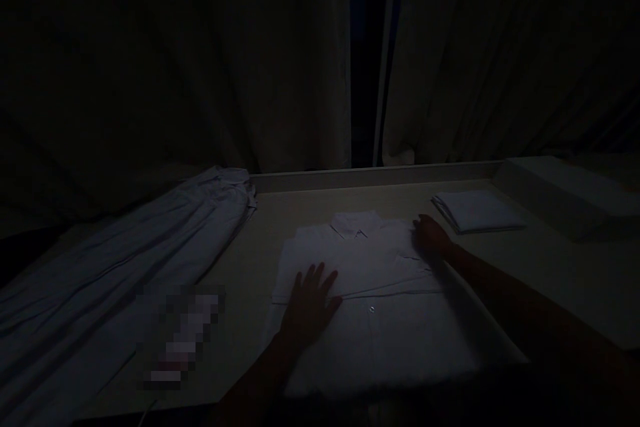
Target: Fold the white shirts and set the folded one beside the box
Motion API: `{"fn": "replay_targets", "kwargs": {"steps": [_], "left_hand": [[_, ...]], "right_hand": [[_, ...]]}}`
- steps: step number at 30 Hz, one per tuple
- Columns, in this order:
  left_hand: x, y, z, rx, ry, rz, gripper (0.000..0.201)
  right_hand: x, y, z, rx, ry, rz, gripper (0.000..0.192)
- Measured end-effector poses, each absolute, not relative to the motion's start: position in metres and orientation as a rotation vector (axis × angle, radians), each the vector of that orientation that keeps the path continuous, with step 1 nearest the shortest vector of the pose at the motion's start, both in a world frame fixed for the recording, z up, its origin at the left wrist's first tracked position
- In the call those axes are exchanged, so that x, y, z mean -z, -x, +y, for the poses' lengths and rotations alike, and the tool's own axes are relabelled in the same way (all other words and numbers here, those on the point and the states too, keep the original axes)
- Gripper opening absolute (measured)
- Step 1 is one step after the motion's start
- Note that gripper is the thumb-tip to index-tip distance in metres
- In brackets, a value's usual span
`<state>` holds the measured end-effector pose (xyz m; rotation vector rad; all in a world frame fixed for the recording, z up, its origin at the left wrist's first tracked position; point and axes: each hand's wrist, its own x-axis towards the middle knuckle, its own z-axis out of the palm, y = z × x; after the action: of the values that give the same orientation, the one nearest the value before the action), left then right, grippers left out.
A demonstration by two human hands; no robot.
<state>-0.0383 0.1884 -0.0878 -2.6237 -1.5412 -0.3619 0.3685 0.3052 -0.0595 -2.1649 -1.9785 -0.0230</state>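
Observation:
A white collared shirt [370, 333] lies face up on the table, its collar [356, 223] pointing away from me. Part of it is folded, with crease lines running across the middle and a button showing below them. My left hand [313, 303] rests flat on the left side of the shirt, fingers spread. At the shirt's right shoulder edge is my right hand [431, 238], its fingers curled together on the cloth. Dim light hides the exact finger contact.
A heap of pale garments [165, 260] spreads over the left side. A folded cloth [477, 210] lies at the back right, beside a pale box-like block [570, 193]. A blurred-out item [187, 333] sits left of the shirt. Curtains [290, 67] hang behind the table's raised back edge [370, 177].

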Motion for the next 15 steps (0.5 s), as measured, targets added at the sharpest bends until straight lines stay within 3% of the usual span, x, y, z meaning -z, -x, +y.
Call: {"fn": "replay_targets", "kwargs": {"steps": [6, 15], "left_hand": [[0.086, 0.038, 0.187, 0.368, 2.627, -1.542, 0.059], [0.086, 0.039, 0.182, 0.409, 2.63, -1.536, 0.06]], "right_hand": [[0.111, -0.344, 0.287, 0.049, 2.199, -2.005, 0.076], [0.1, -0.329, 0.265, 0.184, 2.127, -1.963, 0.077]]}}
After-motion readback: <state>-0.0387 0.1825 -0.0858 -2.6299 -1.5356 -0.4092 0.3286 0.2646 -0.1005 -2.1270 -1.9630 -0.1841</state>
